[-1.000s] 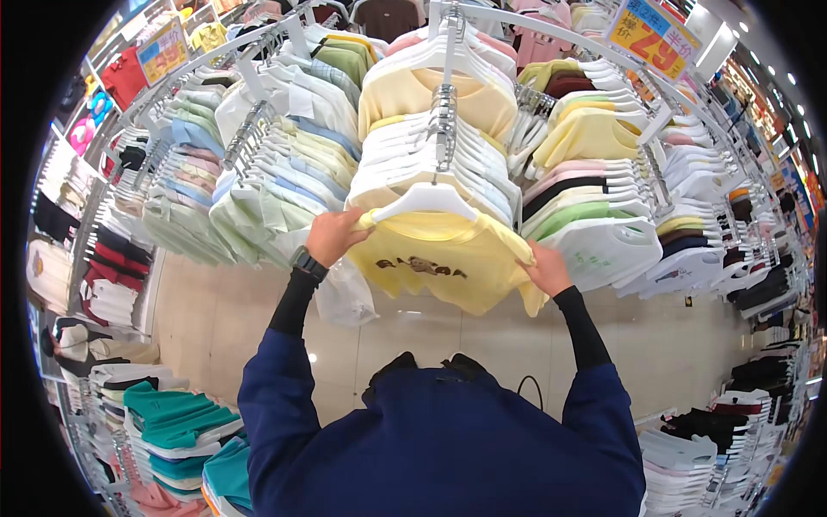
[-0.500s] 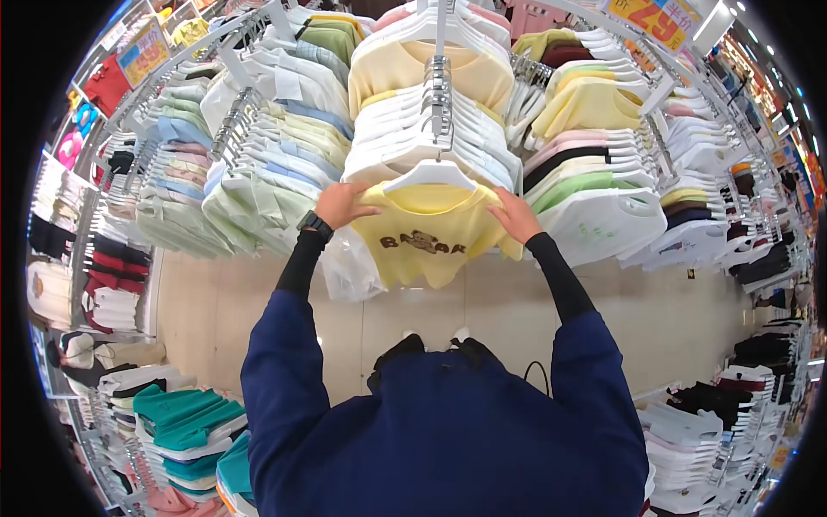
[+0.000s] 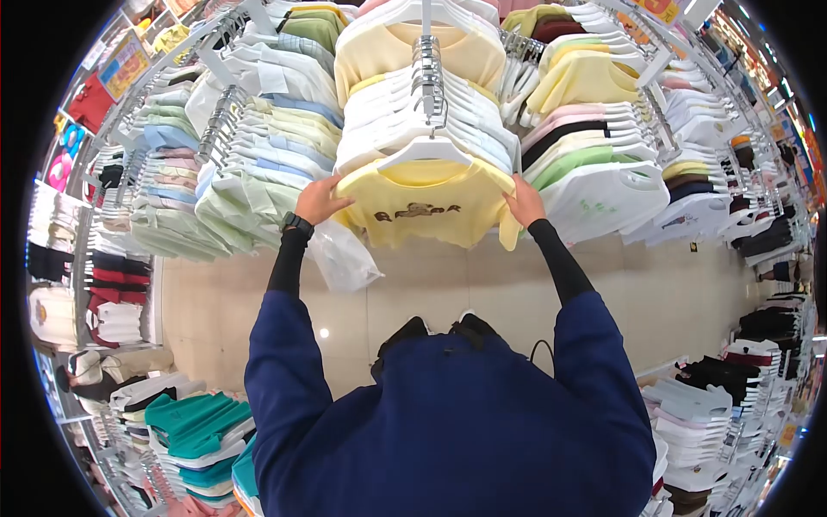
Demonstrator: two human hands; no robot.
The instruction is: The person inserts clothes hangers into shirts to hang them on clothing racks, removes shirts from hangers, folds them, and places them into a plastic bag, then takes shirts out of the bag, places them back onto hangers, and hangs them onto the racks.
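A yellow T-shirt (image 3: 431, 226) with a brown bear and dark lettering hangs on a white hanger (image 3: 424, 152) at the front of the middle rack arm. My left hand (image 3: 322, 203) grips its left shoulder, thumb on the front. On the opposite side my right hand (image 3: 524, 205) is closed on the other shoulder or sleeve edge. The cloth is spread wide between both hands. A clear plastic bag (image 3: 345, 258) dangles just below my left hand; whether that hand holds it, I cannot tell.
Behind the shirt, white tops (image 3: 413, 108) fill the rail. Pale green shirts (image 3: 233, 200) hang to the left, and a white T-shirt with green print (image 3: 599, 205) to the right. Teal garments (image 3: 194, 422) hang behind at lower left. Tiled floor (image 3: 431, 289) shows beneath.
My hands have moved somewhat farther apart, stretching the yellow T-shirt wider. Shirt and hanger sit higher in view, and the plastic bag has swung and shows more fully.
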